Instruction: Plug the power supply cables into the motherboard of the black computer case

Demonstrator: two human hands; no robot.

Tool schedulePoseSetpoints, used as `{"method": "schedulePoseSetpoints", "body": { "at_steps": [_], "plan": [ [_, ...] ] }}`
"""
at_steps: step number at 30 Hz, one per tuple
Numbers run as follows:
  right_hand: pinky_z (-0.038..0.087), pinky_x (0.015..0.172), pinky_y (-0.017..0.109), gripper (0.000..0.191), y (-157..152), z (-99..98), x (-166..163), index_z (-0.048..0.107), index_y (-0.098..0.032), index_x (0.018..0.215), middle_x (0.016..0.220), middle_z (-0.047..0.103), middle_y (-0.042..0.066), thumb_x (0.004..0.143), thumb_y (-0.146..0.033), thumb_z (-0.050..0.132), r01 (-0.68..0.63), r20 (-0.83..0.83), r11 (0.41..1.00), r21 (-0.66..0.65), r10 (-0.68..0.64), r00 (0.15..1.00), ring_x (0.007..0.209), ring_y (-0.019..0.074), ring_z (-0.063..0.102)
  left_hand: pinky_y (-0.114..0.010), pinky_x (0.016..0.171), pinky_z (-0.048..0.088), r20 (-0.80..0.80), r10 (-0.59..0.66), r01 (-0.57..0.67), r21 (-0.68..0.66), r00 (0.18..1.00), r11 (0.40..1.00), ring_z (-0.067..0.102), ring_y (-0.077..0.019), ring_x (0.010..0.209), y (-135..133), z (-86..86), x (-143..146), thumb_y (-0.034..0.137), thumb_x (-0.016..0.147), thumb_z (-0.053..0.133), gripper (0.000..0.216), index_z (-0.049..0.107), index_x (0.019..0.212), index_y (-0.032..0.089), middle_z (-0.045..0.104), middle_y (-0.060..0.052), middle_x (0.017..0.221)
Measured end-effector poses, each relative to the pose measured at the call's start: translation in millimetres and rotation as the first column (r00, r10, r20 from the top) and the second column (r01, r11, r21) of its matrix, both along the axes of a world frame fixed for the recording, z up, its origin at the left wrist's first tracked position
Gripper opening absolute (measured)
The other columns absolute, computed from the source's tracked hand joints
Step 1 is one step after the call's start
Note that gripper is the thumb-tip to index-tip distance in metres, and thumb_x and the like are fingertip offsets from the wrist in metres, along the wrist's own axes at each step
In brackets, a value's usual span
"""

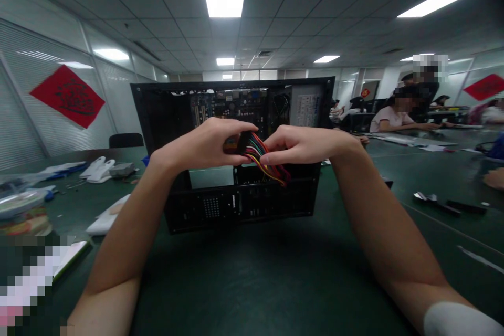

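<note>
An open black computer case (236,205) stands on the dark green table (255,283), with its motherboard (232,107) and a fan showing inside. Both hands meet in front of its opening. My left hand (205,144) is closed around the black connector end of a bundle of coloured wires (265,160). My right hand (303,144) pinches the same bundle just to the right of it. The red, yellow and green wires hang down from my fingers into the case.
White items and tools (98,168) lie at the left, beside a plastic container (21,212) and a white flat piece (104,220). Dark tools (449,205) lie at the right. Other people (394,115) sit at the far right end. A black chair (126,139) stands behind.
</note>
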State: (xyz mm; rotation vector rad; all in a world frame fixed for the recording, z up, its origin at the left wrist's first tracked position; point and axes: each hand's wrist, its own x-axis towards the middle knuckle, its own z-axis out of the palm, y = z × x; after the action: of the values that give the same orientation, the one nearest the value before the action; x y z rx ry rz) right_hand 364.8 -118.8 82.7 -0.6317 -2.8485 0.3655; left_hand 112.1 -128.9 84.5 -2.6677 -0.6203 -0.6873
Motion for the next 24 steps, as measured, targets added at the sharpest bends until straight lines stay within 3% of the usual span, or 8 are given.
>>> {"method": "schedulePoseSetpoints", "body": {
  "at_steps": [12,18,24],
  "plan": [
    [0.039,0.056,0.023,0.045,3.9,-8.1,-0.8,0.074,-0.017,0.089,0.071,0.062,-0.002,0.097,-0.058,0.057,0.054,-0.087,0.998,-0.038,-0.057,0.995,0.063,0.0108,0.053,-0.032,0.088,0.053,0.033,-0.067,0.066,0.045,0.997,0.997,0.069,-0.0204,0.1,13.9,-6.0,1.9,0.031,0.086,0.074,0.055,0.063,0.138,0.016,0.072,-0.011,0.121],
    [0.043,0.059,0.025,0.046,12.5,-14.7,-2.5,0.076,-0.02,0.096,0.077,0.069,0.0,0.099,-0.06,0.054,0.028,-0.09,0.999,0.029,-0.025,0.996,0.067,0.013,0.058,-0.027,0.067,0.047,0.015,-0.078,0.08,-0.143,0.997,0.987,0.061,-0.0144,0.071,15.9,-7.9,-3.3,0.035,0.093,0.068,0.06,0.054,0.148,0.017,0.068,-0.002,0.083],
    [0.045,0.063,0.029,0.047,20.4,-15.8,-1.9,0.076,-0.019,0.097,0.076,0.07,0.003,0.102,-0.056,0.048,0.149,-0.118,0.973,0.176,-0.129,0.985,0.068,0.016,0.062,-0.028,0.069,0.045,-0.002,-0.082,0.081,-0.131,0.997,0.988,0.058,-0.0155,0.074,26.7,-8.9,-6.1,0.033,0.091,0.068,0.054,0.059,0.142,0.02,0.063,-0.001,0.084]
  ]
}}
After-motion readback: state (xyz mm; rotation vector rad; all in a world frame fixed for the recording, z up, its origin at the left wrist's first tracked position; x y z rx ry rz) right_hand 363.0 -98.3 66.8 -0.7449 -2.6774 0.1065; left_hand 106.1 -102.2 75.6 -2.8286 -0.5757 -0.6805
